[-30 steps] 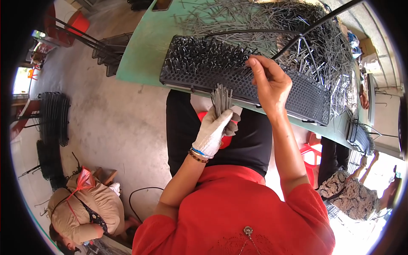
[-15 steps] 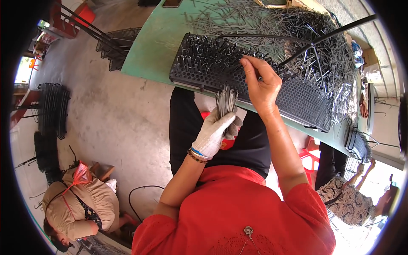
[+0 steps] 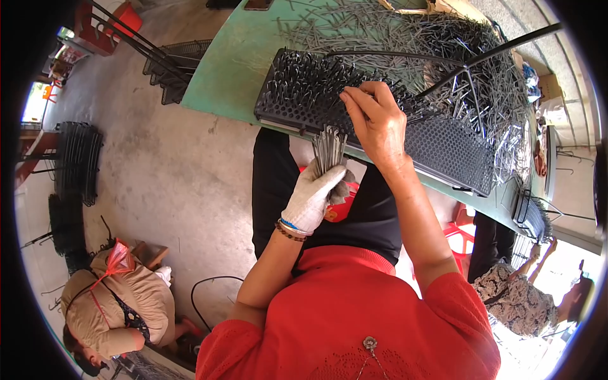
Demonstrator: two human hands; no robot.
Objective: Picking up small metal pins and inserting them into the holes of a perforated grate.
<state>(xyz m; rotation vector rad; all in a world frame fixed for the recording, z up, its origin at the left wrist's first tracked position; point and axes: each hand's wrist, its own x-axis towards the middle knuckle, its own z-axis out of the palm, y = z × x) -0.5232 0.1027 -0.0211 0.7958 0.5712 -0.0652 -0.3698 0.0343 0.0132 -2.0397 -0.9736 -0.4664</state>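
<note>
In a white glove, my left hand (image 3: 309, 195) is wrapped round an upright bundle of thin grey metal strips (image 3: 329, 149), just off the table's near edge. My bare right hand (image 3: 383, 126) hovers over a black perforated panel (image 3: 451, 151), thumb and forefinger pinched together. Anything between those fingertips is too small to make out. Many small dark bent pieces (image 3: 304, 76) stand up from the holes across the panel's left and far part. Bare holes show on its right side.
A large heap of loose metal strips (image 3: 373, 44) covers the far and right part of the green table (image 3: 218, 73). A black rod frame (image 3: 467, 65) reaches over the panel. One person (image 3: 120, 304) bends at lower left; another (image 3: 519, 297) works at right.
My right hand has shifted slightly left along the panel, still pinched. My left hand and its bundle have moved a little left.
</note>
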